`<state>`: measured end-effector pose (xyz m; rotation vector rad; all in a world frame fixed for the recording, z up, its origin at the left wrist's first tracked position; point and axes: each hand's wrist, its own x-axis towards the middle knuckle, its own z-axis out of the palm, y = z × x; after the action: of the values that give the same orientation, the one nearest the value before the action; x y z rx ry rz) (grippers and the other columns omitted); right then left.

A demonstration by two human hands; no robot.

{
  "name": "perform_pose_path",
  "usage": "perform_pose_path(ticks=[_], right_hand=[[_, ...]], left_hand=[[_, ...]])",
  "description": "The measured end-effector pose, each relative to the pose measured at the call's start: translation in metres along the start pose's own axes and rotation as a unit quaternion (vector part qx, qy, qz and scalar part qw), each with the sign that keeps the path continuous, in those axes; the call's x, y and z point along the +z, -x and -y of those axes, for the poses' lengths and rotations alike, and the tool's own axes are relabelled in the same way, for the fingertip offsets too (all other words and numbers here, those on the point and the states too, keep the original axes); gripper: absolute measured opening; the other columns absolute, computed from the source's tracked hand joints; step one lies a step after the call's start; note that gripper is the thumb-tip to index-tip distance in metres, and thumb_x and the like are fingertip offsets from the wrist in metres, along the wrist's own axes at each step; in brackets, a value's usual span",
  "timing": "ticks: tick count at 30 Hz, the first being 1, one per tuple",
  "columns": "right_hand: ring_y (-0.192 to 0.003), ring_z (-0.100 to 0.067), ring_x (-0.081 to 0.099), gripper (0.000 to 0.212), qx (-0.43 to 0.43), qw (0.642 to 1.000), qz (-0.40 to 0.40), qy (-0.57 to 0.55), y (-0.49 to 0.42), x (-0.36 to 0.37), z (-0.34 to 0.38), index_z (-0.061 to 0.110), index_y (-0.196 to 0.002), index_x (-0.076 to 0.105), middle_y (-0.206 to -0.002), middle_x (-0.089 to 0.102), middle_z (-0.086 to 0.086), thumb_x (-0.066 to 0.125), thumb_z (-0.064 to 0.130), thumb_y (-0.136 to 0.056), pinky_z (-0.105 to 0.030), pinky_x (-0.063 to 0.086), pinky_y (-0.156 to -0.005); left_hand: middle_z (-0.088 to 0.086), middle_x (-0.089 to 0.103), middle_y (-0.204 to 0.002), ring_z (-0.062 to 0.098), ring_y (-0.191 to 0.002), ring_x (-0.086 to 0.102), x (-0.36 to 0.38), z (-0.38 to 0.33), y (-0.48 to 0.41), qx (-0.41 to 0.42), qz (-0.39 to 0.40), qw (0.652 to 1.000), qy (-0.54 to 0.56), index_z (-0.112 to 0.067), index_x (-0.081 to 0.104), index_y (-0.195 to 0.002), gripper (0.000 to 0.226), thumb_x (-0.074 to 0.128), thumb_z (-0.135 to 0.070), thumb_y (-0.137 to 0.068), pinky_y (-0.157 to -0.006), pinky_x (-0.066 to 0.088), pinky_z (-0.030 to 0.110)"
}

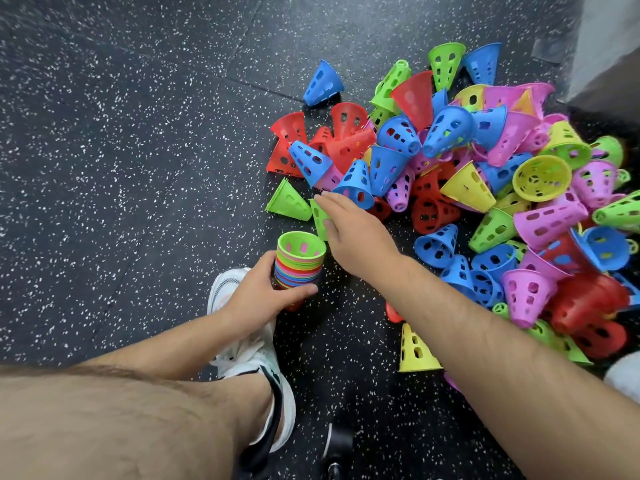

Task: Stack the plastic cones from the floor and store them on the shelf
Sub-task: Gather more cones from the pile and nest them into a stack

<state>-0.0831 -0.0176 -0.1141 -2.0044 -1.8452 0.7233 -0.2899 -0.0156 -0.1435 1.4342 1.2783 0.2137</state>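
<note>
Left hand [268, 292]: low by the white shoe [249, 355], fingers and thumb wrapped round the lower part of the stack.
Stack of cones [300, 263]: upright in that grip, wide mouths up, a green one on top.
Right hand [356, 233]: forearm reaching in from the right, palm down, fingers nearly straight, thumb resting on a green cone [319, 218].
Green cone: on the floor [121, 150], just beside the stack.
Loose pile [485, 188]: heaped on the floor beyond the right hand, many colours.
</note>
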Motion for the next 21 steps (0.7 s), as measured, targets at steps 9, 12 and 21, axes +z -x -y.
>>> perform_pose_path(ticks=[9,12,21], right_hand=[[-0.104,-0.032,0.058,0.038,-0.001,0.976,0.027,0.215,-0.02,0.008,0.005,0.008,-0.13,0.049,-0.122,0.052,-0.009,0.049,0.002,-0.093,-0.039,0.039,-0.069],[-0.102,-0.034,0.055,0.021,-0.011,0.988,-0.012,0.153,-0.014,0.012,-0.005,0.009,-0.115,0.063,-0.109,0.058,-0.01,0.05,0.012,-0.098,-0.042,0.044,-0.076],[-0.097,-0.027,0.056,0.01,-0.032,0.965,-0.247,-0.078,0.014,-0.011,-0.017,0.013,-0.099,0.072,-0.097,0.065,0.001,0.065,0.02,-0.096,-0.022,0.034,-0.093]], left_hand=[[-0.008,0.073,-0.11,-0.001,-0.098,0.068,-0.002,0.004,-0.003,-0.002,0.003,1.0,0.001,-0.019,0.06,-0.122,0.061,0.092,-0.033,-0.072,-0.082,0.047,0.007],[-0.01,0.073,-0.109,-0.004,-0.096,0.067,-0.003,0.004,-0.003,-0.001,0.008,1.0,-0.008,-0.021,0.06,-0.121,0.061,0.092,-0.035,-0.071,-0.081,0.046,0.006],[-0.013,0.073,-0.109,-0.005,-0.097,0.067,-0.005,-0.001,-0.003,-0.002,0.019,1.0,-0.023,-0.025,0.061,-0.121,0.064,0.09,-0.046,-0.068,-0.083,0.047,0.009]])
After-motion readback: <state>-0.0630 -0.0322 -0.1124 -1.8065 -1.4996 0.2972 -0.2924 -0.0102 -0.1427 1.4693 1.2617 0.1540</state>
